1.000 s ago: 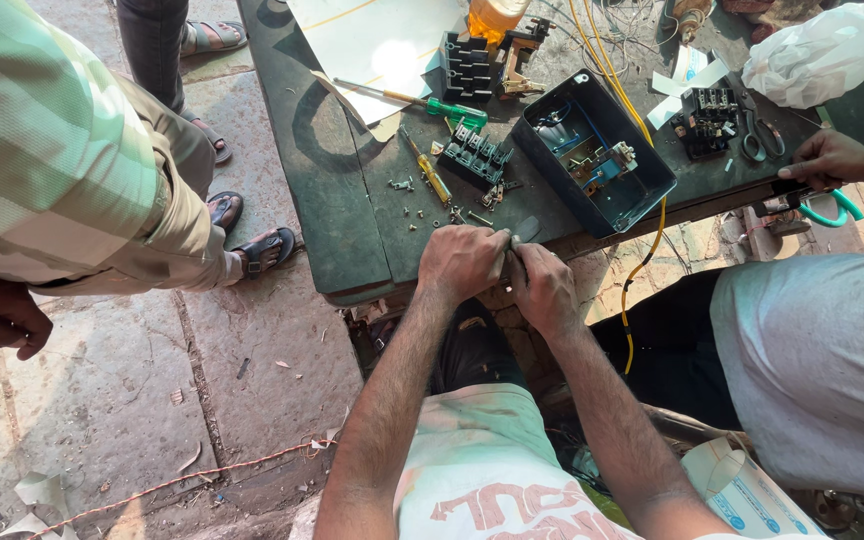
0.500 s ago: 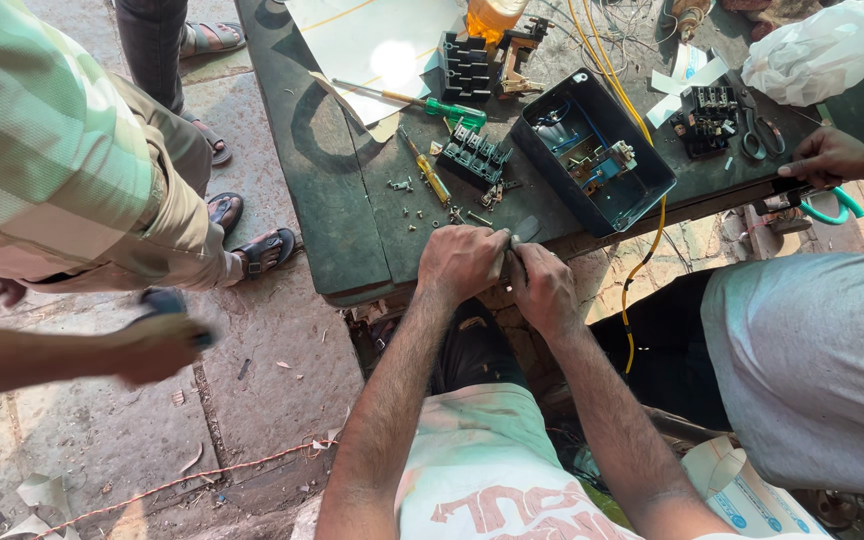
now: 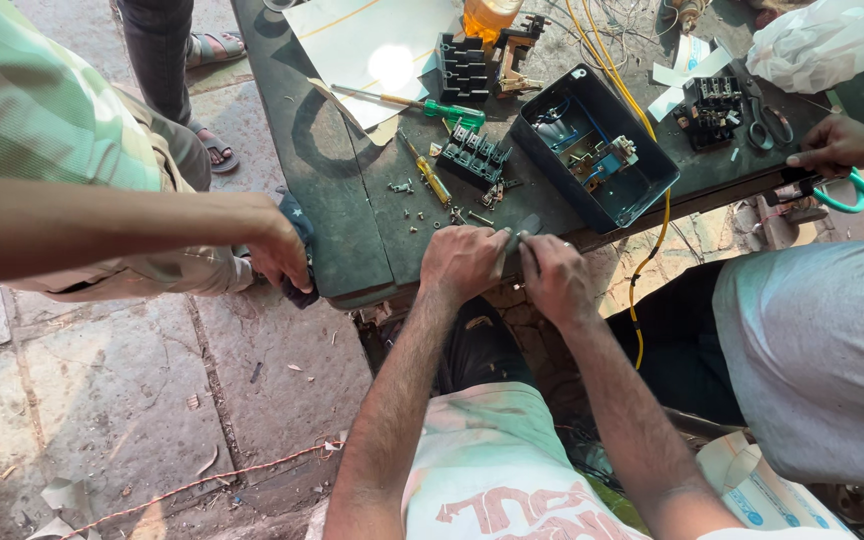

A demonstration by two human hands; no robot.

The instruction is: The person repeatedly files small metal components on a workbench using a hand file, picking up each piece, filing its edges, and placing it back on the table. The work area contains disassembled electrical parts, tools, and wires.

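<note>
My left hand (image 3: 464, 262) and my right hand (image 3: 555, 277) meet at the near edge of a dark green workbench (image 3: 352, 210). Together they pinch a small flat grey metal part (image 3: 522, 232) between the fingertips. Just beyond my hands lie loose screws (image 3: 402, 187), a yellow-handled screwdriver (image 3: 430, 175) and a black terminal block (image 3: 474, 157). An open dark blue electrical box (image 3: 592, 150) with wiring inside sits to the right of them.
Another person's arm reaches in from the left, its hand (image 3: 282, 250) holding a dark object at the bench corner. A third person's hand (image 3: 837, 148) on the right holds green-handled pliers (image 3: 832, 190). A green screwdriver (image 3: 432, 105), white paper (image 3: 372, 40), yellow wire (image 3: 607, 60), scissors (image 3: 767, 115) and a white bag (image 3: 822, 40) lie on the bench.
The arm on the left has swung in from low over the floor to the bench corner, carrying its dark object. My own hands have stayed together on the metal part.
</note>
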